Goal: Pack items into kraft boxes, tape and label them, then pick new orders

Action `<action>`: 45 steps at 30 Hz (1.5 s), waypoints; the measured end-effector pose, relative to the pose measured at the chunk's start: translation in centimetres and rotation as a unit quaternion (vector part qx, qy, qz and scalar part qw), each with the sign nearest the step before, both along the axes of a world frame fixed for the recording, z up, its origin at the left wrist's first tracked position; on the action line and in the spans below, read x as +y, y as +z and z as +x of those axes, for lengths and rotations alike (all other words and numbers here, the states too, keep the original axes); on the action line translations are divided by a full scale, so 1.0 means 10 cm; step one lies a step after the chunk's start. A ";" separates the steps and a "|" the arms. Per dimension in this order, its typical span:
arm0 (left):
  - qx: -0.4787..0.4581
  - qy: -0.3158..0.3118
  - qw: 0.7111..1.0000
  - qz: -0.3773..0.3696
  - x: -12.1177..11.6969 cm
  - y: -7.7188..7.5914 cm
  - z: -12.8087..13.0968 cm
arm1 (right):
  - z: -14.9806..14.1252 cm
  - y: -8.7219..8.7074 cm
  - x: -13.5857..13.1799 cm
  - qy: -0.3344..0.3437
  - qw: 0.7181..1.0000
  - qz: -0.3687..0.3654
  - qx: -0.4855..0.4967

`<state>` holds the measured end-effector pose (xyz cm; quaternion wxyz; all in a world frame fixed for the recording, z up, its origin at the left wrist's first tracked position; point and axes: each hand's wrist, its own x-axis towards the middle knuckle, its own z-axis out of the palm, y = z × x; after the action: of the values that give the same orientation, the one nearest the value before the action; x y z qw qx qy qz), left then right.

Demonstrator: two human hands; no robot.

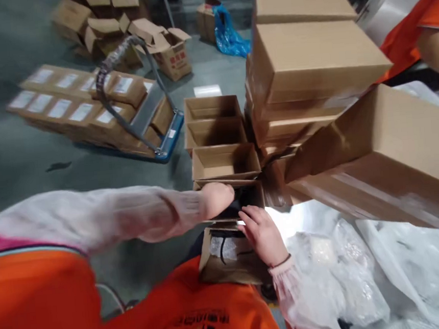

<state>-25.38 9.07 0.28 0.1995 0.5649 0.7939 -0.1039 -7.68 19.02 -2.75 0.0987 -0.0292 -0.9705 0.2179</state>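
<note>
My left hand [218,199] reaches into an open cardboard box [259,194] in a row in front of me. Its fingers point down and are mostly hidden, so their grip does not show. Something dark [238,199] lies inside that box, too dim to make out. At the box's near right edge is my right hand [263,235], its fingers apart and stretched over the rim. Just below stands a nearer open box [229,272], against my body. Bubble wrap [230,246] and a thin black cord [222,254] show in it.
Farther along the row are more open boxes [226,176]. Large cartons [320,48] are stacked to the right, beside a big open carton [414,152]. Plastic-wrapped packs [352,270] lie lower right. A loaded trolley [173,135] stands left; a person's arm [438,53] shows upper right.
</note>
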 end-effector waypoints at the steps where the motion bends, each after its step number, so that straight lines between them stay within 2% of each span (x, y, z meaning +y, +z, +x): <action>1: -0.008 -0.005 1.000 -0.006 -0.04 0.11 -0.04 | 0.13 0.00 0.11 -0.034 0.999 -0.011 0.016; 3: -0.024 -0.019 0.999 -0.020 -0.11 0.29 -0.13 | 0.50 -0.07 0.40 -0.183 0.983 -0.006 0.007; 4: -0.024 -0.023 0.999 -0.027 -0.14 0.35 -0.17 | 0.71 -0.13 0.57 -0.283 0.959 0.012 -0.025; 6: -0.022 -0.036 0.999 -0.030 -0.16 0.42 -0.19 | 1.13 -0.31 0.87 -0.465 0.871 0.049 -0.148; 7: -0.024 -0.042 0.998 -0.028 -0.16 0.43 -0.16 | 1.31 -0.42 0.97 -0.517 0.824 0.063 -0.223; 8: -0.030 -0.049 0.998 -0.024 -0.14 0.44 -0.11 | 1.44 -0.53 1.04 -0.539 0.789 0.063 -0.288; 9: -0.039 -0.055 0.998 -0.020 -0.11 0.45 -0.05 | 1.53 -0.64 1.06 -0.541 0.768 0.062 -0.337; 10: -0.049 -0.060 0.997 -0.017 -0.08 0.47 0.03 | 1.58 -0.75 1.04 -0.532 0.762 0.061 -0.365; 13: -0.076 -0.081 0.994 -0.004 0.05 0.52 0.24 | 1.59 -0.97 0.87 -0.519 0.771 0.080 -0.360; 16: -0.090 -0.102 0.990 0.024 0.13 0.58 0.39 | 1.59 -1.04 0.78 -0.504 0.781 0.121 -0.349; 21: -0.098 -0.154 0.982 0.052 0.19 0.65 0.56 | 1.60 -0.96 0.98 -0.288 0.837 0.101 -0.453; 26: -0.101 -0.174 0.978 0.055 0.23 0.67 0.70 | 1.45 -0.91 1.14 -0.172 0.905 0.083 -0.379; 29: -0.107 -0.170 0.977 0.078 0.22 0.64 0.73 | 1.46 -0.82 1.24 -0.165 0.931 0.072 -0.318; 32: -0.125 -0.154 0.974 0.108 0.22 0.61 0.73 | 1.64 -0.61 1.33 -0.223 0.939 0.083 -0.247; 35: -0.185 -0.132 0.962 0.152 0.32 0.59 0.79 | 1.82 -0.28 1.23 -0.353 0.927 0.085 -0.091; 37: -0.232 -0.134 0.943 0.198 0.43 0.62 0.88 | 1.80 -0.04 1.02 -0.428 0.899 0.055 0.071; 39: -0.269 -0.158 0.920 0.239 0.55 0.69 0.96 | 1.62 0.20 0.73 -0.463 0.863 0.013 0.203; 42: -0.298 -0.210 0.902 0.232 0.60 0.87 0.94 | 1.19 0.49 0.31 -0.471 0.822 -0.056 0.316; 43: -0.295 -0.219 0.902 0.226 0.56 0.94 0.87 | 1.05 0.57 0.22 -0.454 0.820 -0.086 0.337; 45: -0.252 -0.194 0.916 0.244 0.42 1.07 0.65 | 0.84 0.68 0.12 -0.397 0.839 -0.154 0.338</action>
<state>-18.88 13.29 11.01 0.2248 0.7467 0.5926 0.2021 0.75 20.18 4.04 0.4933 -0.3518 -0.7354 0.3034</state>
